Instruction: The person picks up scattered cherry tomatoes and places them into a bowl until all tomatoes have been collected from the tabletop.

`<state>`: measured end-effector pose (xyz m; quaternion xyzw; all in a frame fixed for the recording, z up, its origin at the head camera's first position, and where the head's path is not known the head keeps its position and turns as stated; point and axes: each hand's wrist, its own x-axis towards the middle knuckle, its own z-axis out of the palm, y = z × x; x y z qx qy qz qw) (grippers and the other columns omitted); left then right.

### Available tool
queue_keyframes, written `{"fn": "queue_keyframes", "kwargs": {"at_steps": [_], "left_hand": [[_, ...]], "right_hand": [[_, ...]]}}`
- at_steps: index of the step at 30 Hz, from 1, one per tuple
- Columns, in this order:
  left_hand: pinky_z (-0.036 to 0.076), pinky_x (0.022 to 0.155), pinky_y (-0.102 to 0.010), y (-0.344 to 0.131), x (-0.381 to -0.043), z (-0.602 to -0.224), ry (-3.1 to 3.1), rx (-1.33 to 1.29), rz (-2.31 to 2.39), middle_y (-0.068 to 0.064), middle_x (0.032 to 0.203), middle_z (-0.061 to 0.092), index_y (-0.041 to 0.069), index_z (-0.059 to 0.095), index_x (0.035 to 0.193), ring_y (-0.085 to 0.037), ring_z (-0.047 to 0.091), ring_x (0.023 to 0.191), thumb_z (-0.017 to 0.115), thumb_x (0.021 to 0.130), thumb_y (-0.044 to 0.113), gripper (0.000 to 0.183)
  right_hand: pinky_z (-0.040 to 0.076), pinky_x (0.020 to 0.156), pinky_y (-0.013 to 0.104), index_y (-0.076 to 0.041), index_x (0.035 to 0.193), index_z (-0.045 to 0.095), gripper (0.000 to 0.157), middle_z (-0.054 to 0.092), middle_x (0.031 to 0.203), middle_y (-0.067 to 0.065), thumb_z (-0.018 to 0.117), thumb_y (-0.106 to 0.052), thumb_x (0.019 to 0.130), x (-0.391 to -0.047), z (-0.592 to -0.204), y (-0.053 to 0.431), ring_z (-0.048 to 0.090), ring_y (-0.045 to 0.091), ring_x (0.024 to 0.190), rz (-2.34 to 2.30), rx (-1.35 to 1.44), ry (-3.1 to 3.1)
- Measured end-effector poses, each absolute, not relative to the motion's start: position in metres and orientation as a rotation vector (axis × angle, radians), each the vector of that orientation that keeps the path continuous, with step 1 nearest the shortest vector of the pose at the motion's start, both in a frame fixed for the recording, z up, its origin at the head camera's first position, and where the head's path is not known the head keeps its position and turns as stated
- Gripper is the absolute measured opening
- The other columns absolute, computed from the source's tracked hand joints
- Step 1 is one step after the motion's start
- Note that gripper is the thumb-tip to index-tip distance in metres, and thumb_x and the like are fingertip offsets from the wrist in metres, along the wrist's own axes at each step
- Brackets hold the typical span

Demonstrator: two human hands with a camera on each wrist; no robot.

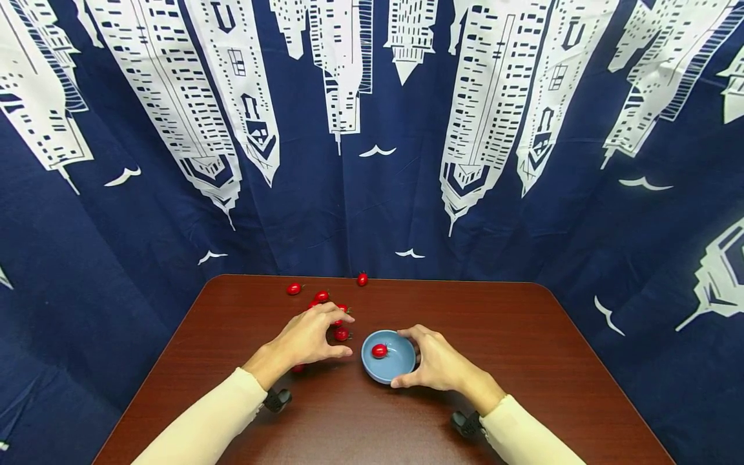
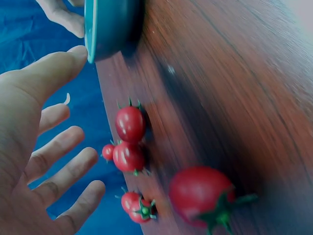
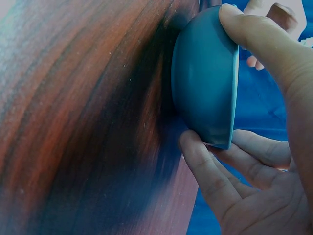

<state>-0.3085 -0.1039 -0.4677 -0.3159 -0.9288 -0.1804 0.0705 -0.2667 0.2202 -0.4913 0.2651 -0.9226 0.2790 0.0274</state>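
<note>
A small blue bowl [image 1: 401,365] stands on the table with one red cherry tomato [image 1: 380,351] inside. My right hand [image 1: 438,361] holds the bowl from its right side, thumb at the near rim and fingers round the far side; the right wrist view shows the fingertips [image 3: 190,142] against its outer wall. Left of the bowl, my left hand [image 1: 308,336] hovers over several loose cherry tomatoes [image 1: 341,334] with its fingers spread and nothing held. In the left wrist view a nearer tomato [image 2: 200,193] with a green stem lies on the wood, below the hand's level.
Further tomatoes lie toward the table's back edge, one [image 1: 294,289] at the left and another [image 1: 363,279] near the middle. The brown wooden table [image 1: 360,426] ends at a dark blue cloth [image 1: 372,213] printed with white buildings. Dark straps [image 1: 278,400] circle both wrists.
</note>
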Motion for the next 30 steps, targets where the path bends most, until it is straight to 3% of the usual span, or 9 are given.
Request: {"fn": "queue_keyframes", "kwargs": {"at_steps": [6, 14, 21, 30], "left_hand": [[0.060, 0.100, -0.044, -0.123, -0.298, -0.472, -2.816, -0.888, -0.507, 0.007, 0.133, 0.069, 0.030, 0.075, 0.131, -0.017, 0.067, 0.123, 0.091, 0.079, 0.055, 0.060], [0.060, 0.099, -0.043, -0.151, -0.288, -0.481, -2.853, -0.856, -0.527, 0.006, 0.130, 0.070, 0.028, 0.075, 0.132, -0.016, 0.069, 0.116, 0.092, 0.079, 0.052, 0.060], [0.061, 0.086, -0.035, -0.173, -0.281, -0.492, -2.848, -0.875, -0.606, 0.005, 0.117, 0.072, 0.020, 0.076, 0.126, -0.015, 0.073, 0.099, 0.094, 0.079, 0.044, 0.055], [0.058, 0.075, -0.024, -0.186, -0.279, -0.499, -2.809, -0.935, -0.681, 0.003, 0.105, 0.073, 0.014, 0.077, 0.118, -0.010, 0.068, 0.087, 0.095, 0.081, 0.035, 0.047]], "right_hand": [[0.058, 0.079, 0.021, -0.006, 0.141, 0.063, 0.098, 0.070, 0.118, -0.002, 0.098, -0.059, 0.066, -0.266, -0.491, 0.220, 0.069, 0.013, 0.096, 0.857, 0.816, -2.837], [0.057, 0.078, 0.021, -0.009, 0.142, 0.063, 0.098, 0.070, 0.118, -0.003, 0.099, -0.058, 0.066, -0.266, -0.491, 0.220, 0.069, 0.013, 0.094, 0.846, 0.806, -2.840], [0.058, 0.081, 0.022, -0.007, 0.141, 0.063, 0.098, 0.070, 0.118, -0.002, 0.098, -0.060, 0.066, -0.266, -0.491, 0.220, 0.069, 0.014, 0.097, 0.838, 0.815, -2.834], [0.058, 0.086, 0.025, -0.008, 0.141, 0.063, 0.099, 0.070, 0.119, -0.004, 0.097, -0.063, 0.066, -0.266, -0.491, 0.219, 0.068, 0.011, 0.101, 0.812, 0.795, -2.844]]}}
